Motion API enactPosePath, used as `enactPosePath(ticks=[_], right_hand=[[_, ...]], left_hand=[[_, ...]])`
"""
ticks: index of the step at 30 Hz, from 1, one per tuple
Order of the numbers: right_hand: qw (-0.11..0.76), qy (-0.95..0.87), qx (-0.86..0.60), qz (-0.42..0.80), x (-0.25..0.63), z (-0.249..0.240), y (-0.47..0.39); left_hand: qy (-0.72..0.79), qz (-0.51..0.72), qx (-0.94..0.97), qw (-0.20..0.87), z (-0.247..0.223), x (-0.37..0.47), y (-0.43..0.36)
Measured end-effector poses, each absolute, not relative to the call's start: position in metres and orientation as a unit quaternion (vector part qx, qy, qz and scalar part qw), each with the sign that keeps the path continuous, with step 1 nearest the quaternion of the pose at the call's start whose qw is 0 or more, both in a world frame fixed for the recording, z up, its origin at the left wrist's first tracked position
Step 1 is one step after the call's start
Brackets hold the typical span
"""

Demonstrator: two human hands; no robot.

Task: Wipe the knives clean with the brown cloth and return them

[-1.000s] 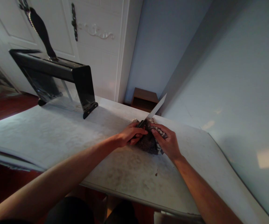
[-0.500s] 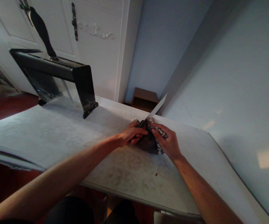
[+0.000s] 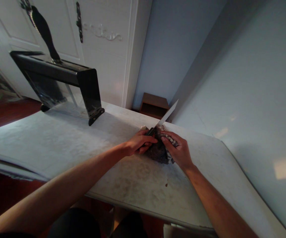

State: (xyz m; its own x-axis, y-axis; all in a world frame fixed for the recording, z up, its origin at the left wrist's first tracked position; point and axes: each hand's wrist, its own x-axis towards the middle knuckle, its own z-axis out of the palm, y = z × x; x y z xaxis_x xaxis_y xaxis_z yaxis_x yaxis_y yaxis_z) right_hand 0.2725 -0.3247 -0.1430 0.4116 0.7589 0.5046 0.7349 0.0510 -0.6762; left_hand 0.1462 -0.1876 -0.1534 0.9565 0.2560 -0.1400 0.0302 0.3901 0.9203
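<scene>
My left hand (image 3: 140, 142) is closed round the black handle of a knife (image 3: 167, 113). Its pale blade slants up and away to the right, beyond the table's far edge. Under both hands rests a dark brown, white-patched bundle (image 3: 159, 153); it looks soft, but I cannot tell its material. My right hand (image 3: 179, 148) pinches a speckled fold of this bundle between thumb and fingers, beside the knife's handle. Part of the bundle is hidden by the fingers. A small brown crumb or stain (image 3: 166, 185) shows on the table in front of it.
The pale table (image 3: 83, 145) stretches left, where a black frame with a clear panel and a handle (image 3: 85, 79) stands. Behind are a white cabinet (image 3: 105, 62) and a low brown box-like piece of furniture (image 3: 154, 104). A pale wall (image 3: 257, 82) runs along the right.
</scene>
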Motion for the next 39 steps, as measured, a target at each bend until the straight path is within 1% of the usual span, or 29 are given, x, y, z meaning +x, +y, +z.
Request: enactPosePath(ticks=[39], right_hand=[[0.478, -0.548, -0.686, 0.009, 0.2748, -0.1445, -0.3253]], left_hand=[[0.119, 0.073, 0.556, 0.819, -0.1568, 0.1472, -0.1868]])
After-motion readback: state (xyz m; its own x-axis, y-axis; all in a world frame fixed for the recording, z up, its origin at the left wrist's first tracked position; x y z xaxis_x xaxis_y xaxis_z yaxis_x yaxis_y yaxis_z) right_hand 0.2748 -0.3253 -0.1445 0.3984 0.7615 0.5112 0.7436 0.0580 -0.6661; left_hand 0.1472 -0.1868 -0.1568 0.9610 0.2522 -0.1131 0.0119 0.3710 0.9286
